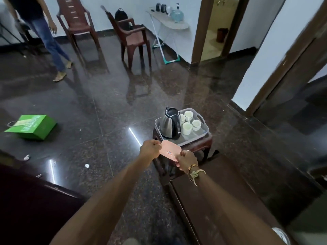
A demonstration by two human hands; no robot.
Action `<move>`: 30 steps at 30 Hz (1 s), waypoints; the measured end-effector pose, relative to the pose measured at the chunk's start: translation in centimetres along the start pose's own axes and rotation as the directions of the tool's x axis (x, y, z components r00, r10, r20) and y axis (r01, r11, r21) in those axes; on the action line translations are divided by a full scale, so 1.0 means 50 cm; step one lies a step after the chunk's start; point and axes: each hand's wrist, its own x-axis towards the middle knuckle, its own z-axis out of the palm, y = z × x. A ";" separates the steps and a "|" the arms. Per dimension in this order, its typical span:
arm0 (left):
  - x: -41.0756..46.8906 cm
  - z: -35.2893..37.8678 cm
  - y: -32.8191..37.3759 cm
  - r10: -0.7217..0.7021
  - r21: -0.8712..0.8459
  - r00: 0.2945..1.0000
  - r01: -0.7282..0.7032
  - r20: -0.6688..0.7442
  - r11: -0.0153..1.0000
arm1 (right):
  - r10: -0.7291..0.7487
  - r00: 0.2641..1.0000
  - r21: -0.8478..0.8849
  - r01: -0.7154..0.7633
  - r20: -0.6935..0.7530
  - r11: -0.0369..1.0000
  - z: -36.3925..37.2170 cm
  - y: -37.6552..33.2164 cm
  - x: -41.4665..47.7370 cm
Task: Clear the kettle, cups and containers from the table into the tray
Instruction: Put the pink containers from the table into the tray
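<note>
Home room: plastic chairs [131, 35], ironing board [168, 22] (bottles on top), granite floor [106, 103].

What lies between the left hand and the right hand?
In the head view, a pink container lies between them: the left hand holds one end, the right hand the other.

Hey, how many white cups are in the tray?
4, all in the tray beside the kettle: back cup, right cup, front cup, and a half-hidden cup behind the kettle. Others may be hidden there.
</note>
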 end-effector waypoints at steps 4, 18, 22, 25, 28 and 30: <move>0.068 -0.006 0.036 0.001 -0.011 1.000 -0.001 0.002 1.000 | 0.008 1.000 -0.010 -0.008 -0.020 1.000 -0.003 -0.077 0.036; 0.344 0.067 0.187 0.127 0.205 0.892 -0.234 0.433 0.950 | 0.284 0.921 0.161 -0.248 -0.268 0.955 -0.013 -0.097 0.250; 0.377 0.095 0.220 0.140 0.218 0.878 -0.264 0.458 0.940 | 0.328 0.874 0.237 -0.255 -0.359 0.938 -0.032 -0.126 0.262; 0.390 0.110 0.231 0.074 0.170 0.865 -0.181 0.497 0.969 | 0.358 0.851 0.254 -0.275 -0.385 0.927 -0.041 -0.127 0.269; 0.409 0.132 0.217 0.052 0.172 0.846 -0.168 0.531 0.971 | 0.389 0.831 0.270 -0.299 -0.398 0.915 -0.039 -0.128 0.267; 0.416 0.142 0.209 0.037 0.197 0.842 -0.168 0.538 0.966 | 0.411 0.825 0.284 -0.317 -0.388 0.905 -0.033 -0.128 0.265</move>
